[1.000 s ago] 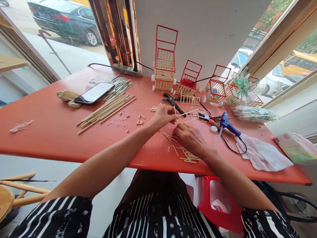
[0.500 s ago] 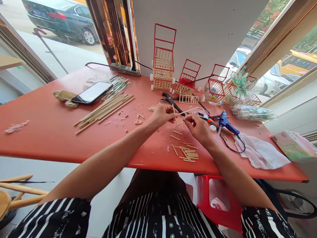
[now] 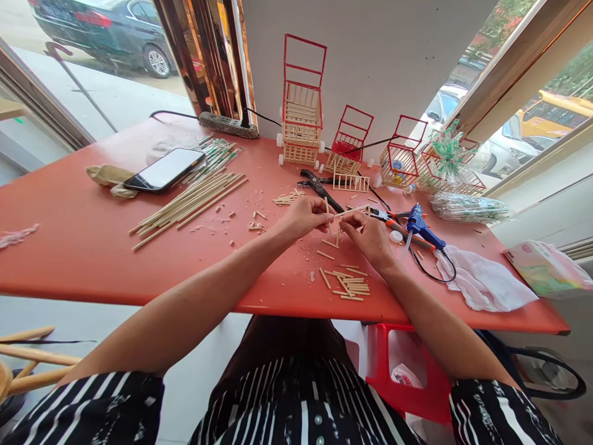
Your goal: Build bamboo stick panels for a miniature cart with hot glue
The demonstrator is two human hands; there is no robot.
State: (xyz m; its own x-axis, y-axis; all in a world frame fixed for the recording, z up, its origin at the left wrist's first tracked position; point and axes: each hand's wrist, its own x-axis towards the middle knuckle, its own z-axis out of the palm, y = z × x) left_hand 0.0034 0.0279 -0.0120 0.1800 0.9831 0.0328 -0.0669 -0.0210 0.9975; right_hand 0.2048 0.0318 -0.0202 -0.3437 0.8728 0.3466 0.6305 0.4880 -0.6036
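My left hand (image 3: 303,216) pinches a small frame of thin wooden sticks (image 3: 354,211) just above the red table (image 3: 92,241). Close beside it, my right hand (image 3: 368,238) holds a short stick (image 3: 338,235) upright against that frame. The two hands almost touch. Below them a pile of short cut sticks (image 3: 348,285) lies near the table's front edge.
Long bamboo sticks (image 3: 185,201) and a phone (image 3: 165,169) lie to the left. A blue glue gun (image 3: 419,225), orange pliers (image 3: 393,221), black cutters (image 3: 319,185) and a white cloth (image 3: 484,284) lie to the right. Several red stick carts (image 3: 301,111) stand at the back. A red stool (image 3: 403,371) is under the table.
My right hand rose from the table near the short sticks and came up to the left hand, bringing a short stick to the frame. The view shifted slightly.
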